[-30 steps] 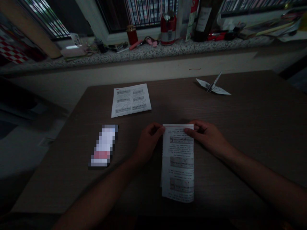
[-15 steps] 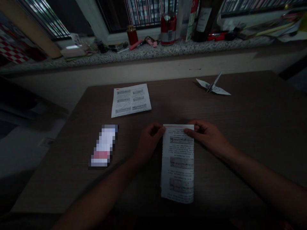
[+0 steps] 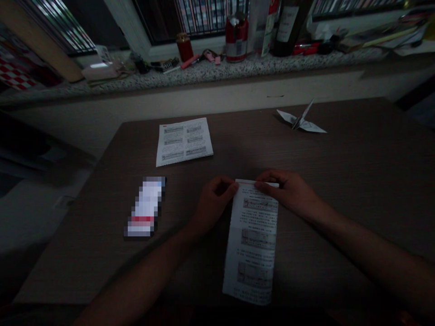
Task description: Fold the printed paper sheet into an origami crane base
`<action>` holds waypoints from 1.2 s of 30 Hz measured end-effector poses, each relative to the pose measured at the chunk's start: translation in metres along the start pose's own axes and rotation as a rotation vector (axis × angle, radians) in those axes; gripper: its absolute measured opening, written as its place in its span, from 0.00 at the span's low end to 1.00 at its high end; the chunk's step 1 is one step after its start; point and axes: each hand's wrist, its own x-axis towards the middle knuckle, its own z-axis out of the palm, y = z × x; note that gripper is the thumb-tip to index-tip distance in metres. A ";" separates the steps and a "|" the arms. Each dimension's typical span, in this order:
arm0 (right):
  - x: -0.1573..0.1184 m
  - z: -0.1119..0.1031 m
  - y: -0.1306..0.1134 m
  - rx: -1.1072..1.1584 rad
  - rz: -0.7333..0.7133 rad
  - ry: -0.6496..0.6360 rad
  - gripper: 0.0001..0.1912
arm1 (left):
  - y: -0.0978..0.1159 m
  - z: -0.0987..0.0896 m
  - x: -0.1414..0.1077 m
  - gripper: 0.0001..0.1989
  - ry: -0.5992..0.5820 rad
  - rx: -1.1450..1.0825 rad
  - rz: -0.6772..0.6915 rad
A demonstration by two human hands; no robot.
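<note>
A long folded sheet of printed paper extends toward me over the brown table, its far edge between my two hands. My left hand pinches the far left corner between thumb and fingers. With the thumb on top, my right hand grips the same far edge nearer its right side; its fingertips are partly hidden behind the paper. Beyond my left hand lies another printed sheet, flat on the table. A folded paper crane stands at the back right.
A phone with a blurred screen lies left of my left hand on the table. Behind the table, a speckled stone sill carries a red can, a dark bottle, a small red jar and pens.
The held paper's near end has swung left and toward me, so the sheet now slants. My right thumb has moved left along the far edge, closer to my left hand.
</note>
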 end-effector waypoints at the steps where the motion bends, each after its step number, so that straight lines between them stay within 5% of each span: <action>1: -0.001 0.000 0.000 -0.012 -0.007 0.008 0.12 | 0.000 0.000 0.000 0.11 -0.001 -0.001 -0.011; 36: -0.003 -0.001 -0.004 -0.068 -0.047 0.039 0.11 | 0.002 0.001 0.000 0.10 -0.008 -0.025 -0.029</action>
